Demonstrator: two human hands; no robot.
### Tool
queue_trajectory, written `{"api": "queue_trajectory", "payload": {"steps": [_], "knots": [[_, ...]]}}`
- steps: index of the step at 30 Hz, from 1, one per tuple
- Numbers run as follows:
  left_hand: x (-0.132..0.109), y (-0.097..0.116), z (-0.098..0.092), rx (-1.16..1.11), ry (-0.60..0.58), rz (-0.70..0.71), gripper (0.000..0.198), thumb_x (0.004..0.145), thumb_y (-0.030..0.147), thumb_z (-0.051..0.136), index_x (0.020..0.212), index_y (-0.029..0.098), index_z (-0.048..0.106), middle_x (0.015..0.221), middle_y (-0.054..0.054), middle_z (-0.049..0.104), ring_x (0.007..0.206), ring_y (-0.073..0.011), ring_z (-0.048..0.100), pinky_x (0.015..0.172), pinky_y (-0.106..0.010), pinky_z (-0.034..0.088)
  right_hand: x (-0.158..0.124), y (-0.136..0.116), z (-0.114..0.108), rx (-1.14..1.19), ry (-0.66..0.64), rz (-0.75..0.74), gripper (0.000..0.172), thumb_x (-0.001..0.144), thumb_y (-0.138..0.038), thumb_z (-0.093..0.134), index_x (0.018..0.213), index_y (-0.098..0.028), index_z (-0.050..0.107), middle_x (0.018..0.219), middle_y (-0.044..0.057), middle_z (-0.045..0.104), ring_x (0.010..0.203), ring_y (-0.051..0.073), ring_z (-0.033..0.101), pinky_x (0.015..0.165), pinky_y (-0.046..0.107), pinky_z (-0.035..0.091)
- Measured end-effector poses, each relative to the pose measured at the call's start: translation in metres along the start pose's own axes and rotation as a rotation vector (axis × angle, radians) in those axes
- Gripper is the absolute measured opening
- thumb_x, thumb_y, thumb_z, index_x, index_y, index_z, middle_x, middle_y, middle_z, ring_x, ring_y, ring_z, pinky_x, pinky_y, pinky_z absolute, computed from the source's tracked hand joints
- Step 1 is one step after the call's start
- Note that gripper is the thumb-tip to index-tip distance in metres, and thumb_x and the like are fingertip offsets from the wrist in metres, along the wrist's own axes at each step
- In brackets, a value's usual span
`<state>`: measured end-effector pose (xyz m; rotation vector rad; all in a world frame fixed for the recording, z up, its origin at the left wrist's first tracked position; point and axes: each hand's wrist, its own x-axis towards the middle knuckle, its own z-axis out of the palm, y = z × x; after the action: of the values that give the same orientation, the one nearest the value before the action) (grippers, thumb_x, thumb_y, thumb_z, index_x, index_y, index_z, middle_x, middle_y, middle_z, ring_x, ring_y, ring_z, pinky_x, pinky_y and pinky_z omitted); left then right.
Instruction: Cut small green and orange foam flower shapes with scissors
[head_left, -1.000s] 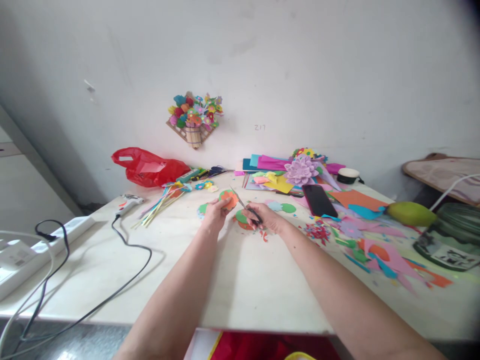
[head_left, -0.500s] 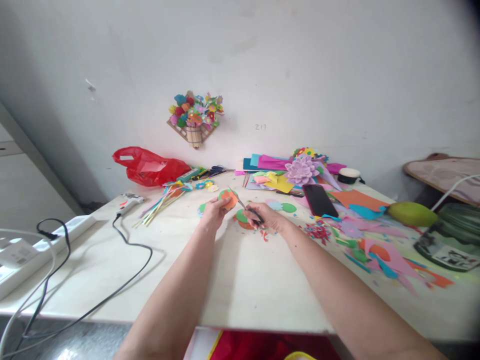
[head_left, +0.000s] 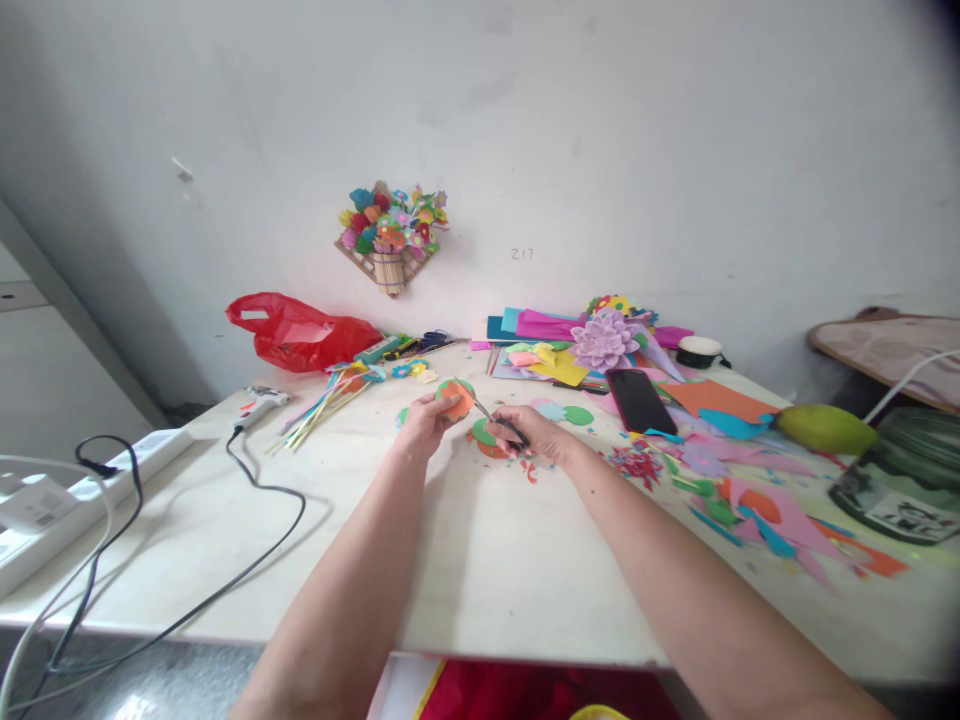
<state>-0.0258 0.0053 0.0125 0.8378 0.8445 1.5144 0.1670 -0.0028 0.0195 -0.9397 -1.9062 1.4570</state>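
Observation:
My left hand [head_left: 429,420] is closed on an orange and green foam or paper cutout [head_left: 454,398], its rounded edge turned up towards the scissors. In my right hand [head_left: 531,432] are dark-handled scissors [head_left: 513,432], their blades pointing up and left across the cutout. Whether the blades are biting into it is too small to tell. Beneath the hands, green and orange round pieces [head_left: 489,446] lie on the table [head_left: 480,560] among small red scraps. Another green round piece [head_left: 577,415] lies beyond my right hand.
On the left are a glue gun [head_left: 262,408] with its black cord, a white power strip [head_left: 161,460], thin sticks [head_left: 311,410] and a red plastic bag [head_left: 304,335]. To the right are a phone [head_left: 641,402], coloured scraps [head_left: 780,520], a mango-like fruit [head_left: 825,428] and a glass jar [head_left: 904,475].
The scissor blades have shifted slightly against the orange and green cutout. Both hands stay in nearly the same place and keep their holds.

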Motion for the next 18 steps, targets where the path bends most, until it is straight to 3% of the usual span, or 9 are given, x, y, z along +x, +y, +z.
{"api": "queue_trajectory", "payload": {"steps": [18], "knots": [[-0.0015, 0.0068, -0.0019, 0.117, -0.027, 0.012, 0.023, 0.049, 0.019, 0.078, 0.069, 0.011, 0.07, 0.069, -0.007, 0.07, 0.063, -0.0173, 0.064, 0.063, -0.029, 0.051, -0.0002, -0.0003, -0.0014, 0.011, -0.012, 0.005, 0.032, 0.071, -0.046, 0.064, 0.072, -0.016, 0.053, 0.046, -0.005, 0.049, 0.036, 0.006, 0.039, 0.036, 0.019, 0.023]]}}
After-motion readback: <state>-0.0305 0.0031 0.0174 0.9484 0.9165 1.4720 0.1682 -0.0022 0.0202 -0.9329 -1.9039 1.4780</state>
